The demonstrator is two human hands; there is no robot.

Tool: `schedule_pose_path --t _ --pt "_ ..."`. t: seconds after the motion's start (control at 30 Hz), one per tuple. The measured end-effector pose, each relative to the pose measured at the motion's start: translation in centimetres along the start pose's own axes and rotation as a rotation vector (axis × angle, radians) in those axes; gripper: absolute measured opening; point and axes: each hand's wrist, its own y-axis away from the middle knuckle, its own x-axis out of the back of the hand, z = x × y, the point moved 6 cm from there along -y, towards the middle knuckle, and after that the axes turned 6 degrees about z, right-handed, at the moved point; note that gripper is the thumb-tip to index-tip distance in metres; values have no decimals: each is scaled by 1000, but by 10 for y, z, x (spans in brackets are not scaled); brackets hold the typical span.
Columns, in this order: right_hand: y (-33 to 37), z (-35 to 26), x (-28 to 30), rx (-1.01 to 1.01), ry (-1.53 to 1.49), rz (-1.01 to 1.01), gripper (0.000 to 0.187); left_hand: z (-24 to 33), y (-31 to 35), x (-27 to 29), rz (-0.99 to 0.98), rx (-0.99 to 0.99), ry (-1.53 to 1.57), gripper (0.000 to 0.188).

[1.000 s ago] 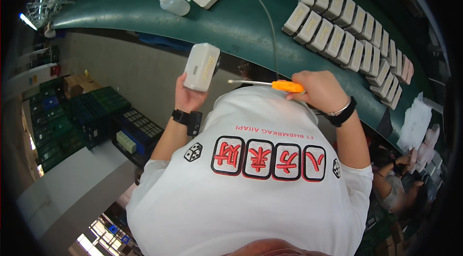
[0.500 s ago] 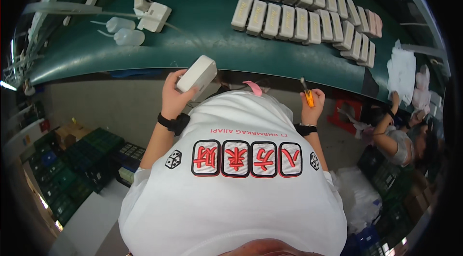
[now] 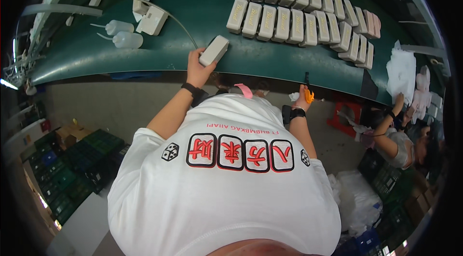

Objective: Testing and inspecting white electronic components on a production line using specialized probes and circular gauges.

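My left hand [image 3: 195, 74] holds a white rectangular box-shaped device [image 3: 215, 50] over the front edge of the green table, thumb and fingers closed on its near end. A thin pale cable [image 3: 170, 15] arcs from the upper left down to the fingertips of that hand; whether it joins the device cannot be made out. Off the table edge to the right, my right hand [image 3: 301, 98] is wrapped round an orange-handled tool [image 3: 309, 95] with a dark tip pointing up toward the table. A small white scrap [image 3: 293, 96] shows beside these fingers.
Two rows of similar white devices [image 3: 266, 20] line the back right of the green table [image 3: 183, 58]. Two squeeze bottles [image 3: 128, 40] and a white box-shaped unit [image 3: 153, 20] stand at left. White bags [image 3: 401, 70] and a co-worker's arm [image 3: 386, 116] are at far right.
My left hand has carried the device right and farther over the table. The cable now arcs to it. My right hand has moved slightly left and toward the table with the tool.
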Motion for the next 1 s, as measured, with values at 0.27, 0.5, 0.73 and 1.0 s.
schedule_pose_path --t 0.27,0.5,0.73,1.0 --pt "-37 33 19 -404 188 -105 22 -33 9 35 240 137 -88 53" --pt "-73 48 26 -417 185 -273 20 -9 -18 1 365 75 -51 58" --pt "-48 70 57 -835 462 -322 27 -5 -29 9 294 -67 -17 69" --pt "113 -105 -75 -490 333 -933 37 -130 -42 186 802 339 37 82"
